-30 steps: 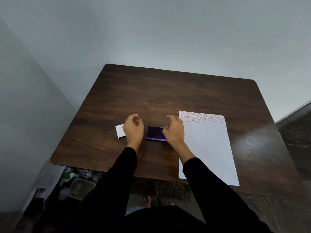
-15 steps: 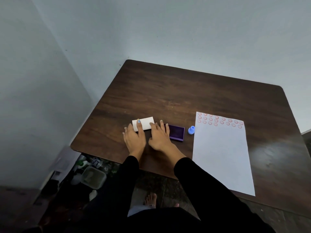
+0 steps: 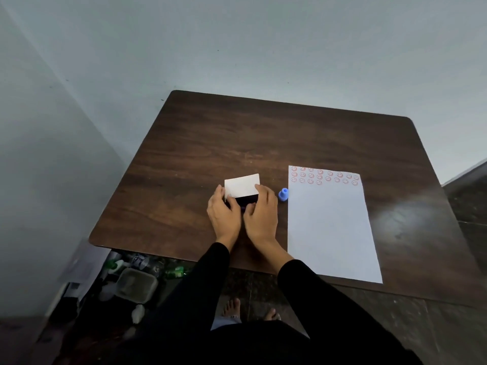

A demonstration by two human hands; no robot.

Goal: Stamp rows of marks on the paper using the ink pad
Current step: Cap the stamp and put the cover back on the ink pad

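Observation:
A white paper sheet (image 3: 329, 227) lies on the right of the dark wooden table (image 3: 263, 138), with three rows of red smiley marks along its top edge. A small blue stamp (image 3: 283, 194) stands on the table just left of the sheet, with no hand on it. The dark ink pad (image 3: 247, 199) sits left of the stamp. Its white lid (image 3: 242, 185) is tilted over it, raised at the front. My left hand (image 3: 224, 214) grips the pad's left side and my right hand (image 3: 261, 214) its right side, with fingertips on the lid's edges.
Grey walls meet in a corner behind the table's left side. Under the table's left front corner lie bottles (image 3: 116, 264), a clear plastic tub (image 3: 137, 284) and papers. My bare feet (image 3: 232, 308) show on the dark floor.
The blue stamp has left my right hand and stands by the paper. The white lid moved from left of the pad to over it, and both hands closed in on the pad.

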